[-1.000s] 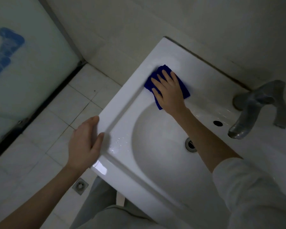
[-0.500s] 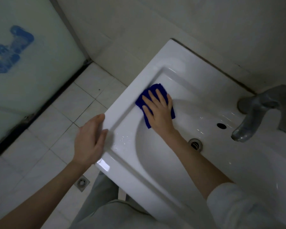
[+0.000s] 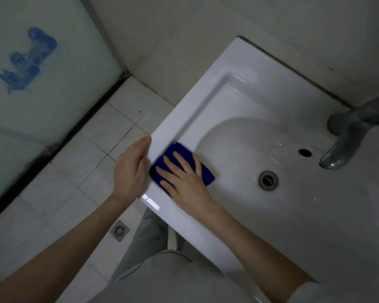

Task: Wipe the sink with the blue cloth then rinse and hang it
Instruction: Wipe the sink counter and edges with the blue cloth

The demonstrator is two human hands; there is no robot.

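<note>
- Wiping the sink (image 3: 239, 99) ledge at the near-left corner; risk: the rim looks slick, so the flat palm could skid off the edge and drop the cloth to the floor.
- Right hand (image 3: 184, 178) spread flat, pressing the blue cloth (image 3: 207, 177) onto the ledge beside the basin.
- Left hand (image 3: 130, 169) flat, fingers together, braced against the sink's outer edge.

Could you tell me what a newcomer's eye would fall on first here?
The blue cloth stands out against the white sink, pressed under the right hand on the near left ledge. The left hand rests on the sink's outer edge beside it, and a grey tap hangs over the basin at right.
</note>
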